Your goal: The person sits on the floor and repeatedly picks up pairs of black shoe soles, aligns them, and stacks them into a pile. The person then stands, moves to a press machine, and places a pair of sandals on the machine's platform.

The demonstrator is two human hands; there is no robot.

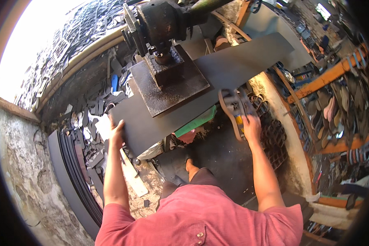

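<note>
A long black sheet (242, 61), probably rubber or foam, lies slantwise across the machine bed from my left up to the far right. My left hand (116, 130) is closed on its left end, the thumb showing and the other fingers partly hidden. Off the sheet's near edge, my right hand (251, 126) grips a sole-shaped cutting die (233, 112), an open metal frame with a crossbar, slightly blurred. A press (162, 24) stands over the sheet, its square dark metal plate (180, 88) above or against the middle; I cannot tell whether they touch.
Below the bed hangs a green piece (197, 121). Several dies (272, 135) are stacked at right beside an orange rack (336, 84) full of sole shapes. Scraps (96, 131) heap at left, near leaning black sheets (71, 164) and a rough wall (33, 180).
</note>
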